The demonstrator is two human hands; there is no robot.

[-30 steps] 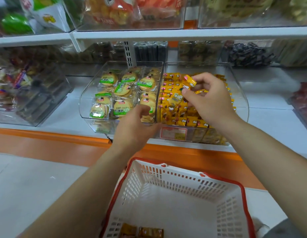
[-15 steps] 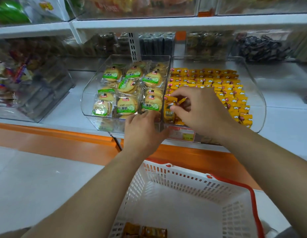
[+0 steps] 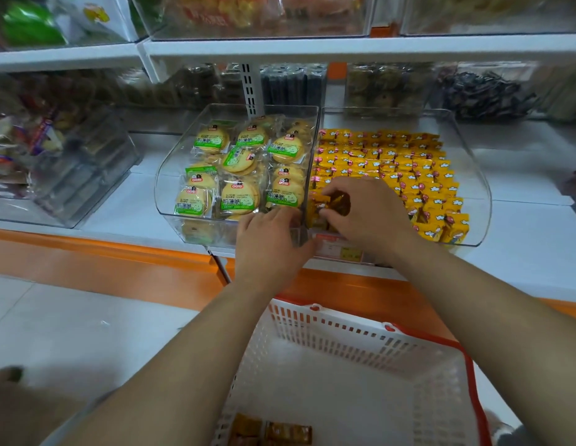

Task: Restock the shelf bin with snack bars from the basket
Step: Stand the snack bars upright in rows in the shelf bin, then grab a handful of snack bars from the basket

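Note:
A clear shelf bin [image 3: 473,175] holds rows of yellow-wrapped snack bars [image 3: 418,175]. At its front left corner my right hand [image 3: 367,214] pinches a snack bar [image 3: 339,202] between thumb and fingers, low among the front row. My left hand [image 3: 270,243] rests with its fingers on the front rim where the two bins meet; whether it holds anything is hidden. Below, a white basket with a red rim [image 3: 360,333] holds a few brown-wrapped bars [image 3: 273,432] at its near edge.
A second clear bin [image 3: 170,175] with round green-labelled biscuits stands to the left, touching the snack bin. More clear bins line the back and the upper shelf [image 3: 344,48]. An orange strip [image 3: 96,249] edges the white shelf. A price label [image 3: 339,251] sits on the bin's front.
My right hand came down from above the bin to its front left corner with a bar. My left hand moved up to the bins' front rim. The view shifted closer.

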